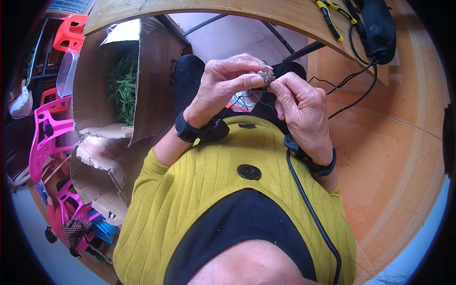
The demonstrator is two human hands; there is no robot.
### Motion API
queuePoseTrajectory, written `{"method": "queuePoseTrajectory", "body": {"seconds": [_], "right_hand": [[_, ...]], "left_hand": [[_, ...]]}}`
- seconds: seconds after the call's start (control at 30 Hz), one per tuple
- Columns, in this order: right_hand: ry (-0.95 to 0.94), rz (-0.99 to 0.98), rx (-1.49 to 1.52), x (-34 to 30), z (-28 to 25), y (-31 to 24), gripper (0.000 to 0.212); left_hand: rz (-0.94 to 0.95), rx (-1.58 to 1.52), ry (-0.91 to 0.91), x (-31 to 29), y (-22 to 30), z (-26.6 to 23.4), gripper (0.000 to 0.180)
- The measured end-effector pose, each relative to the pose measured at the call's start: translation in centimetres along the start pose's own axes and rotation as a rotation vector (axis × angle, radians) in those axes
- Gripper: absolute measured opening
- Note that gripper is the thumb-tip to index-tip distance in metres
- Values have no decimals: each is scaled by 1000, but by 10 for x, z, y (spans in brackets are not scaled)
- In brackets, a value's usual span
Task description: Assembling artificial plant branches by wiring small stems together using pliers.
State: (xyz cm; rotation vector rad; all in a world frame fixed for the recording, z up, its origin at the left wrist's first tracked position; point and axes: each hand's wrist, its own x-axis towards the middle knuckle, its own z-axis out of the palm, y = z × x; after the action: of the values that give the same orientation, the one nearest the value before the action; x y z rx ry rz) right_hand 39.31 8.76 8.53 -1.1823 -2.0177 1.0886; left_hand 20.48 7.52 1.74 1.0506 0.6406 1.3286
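Above my lap, my left hand (227, 80) pinches a small silvery-grey piece (267, 74) between thumb and fingertips. The piece has a lumpy, knotted outline, and its exact kind is too small to make out. From the other side my right hand (303, 99) closes its thumb and curled fingers on the lower right of the same piece. The two hands nearly touch around it. Each wrist wears a black strap with a small device, and a black cable (313, 216) runs down from the right one.
At the left, an open cardboard box (90, 104) holds green artificial-looking sprigs (122, 88). A wooden table (209, 6) spans the front, with yellow-and-black pliers (331, 23) and a black mesh pouch (377, 31) at its right. Pink plastic chairs (45, 135) and a red stool (71, 32) stand far left.
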Motion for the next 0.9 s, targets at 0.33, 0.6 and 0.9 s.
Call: {"method": "queuePoseTrajectory", "body": {"seconds": [0.33,0.6,0.9], "right_hand": [[9,110,165,-2,-1,-6,8],[15,-18,24,3,-2,1,6],[1,138,180,0,0,-9,8]], "left_hand": [[32,-23,60,2,-2,0,24],[9,31,1,3,-1,-1,23],[-30,-59,54,2,-3,1,22]]}}
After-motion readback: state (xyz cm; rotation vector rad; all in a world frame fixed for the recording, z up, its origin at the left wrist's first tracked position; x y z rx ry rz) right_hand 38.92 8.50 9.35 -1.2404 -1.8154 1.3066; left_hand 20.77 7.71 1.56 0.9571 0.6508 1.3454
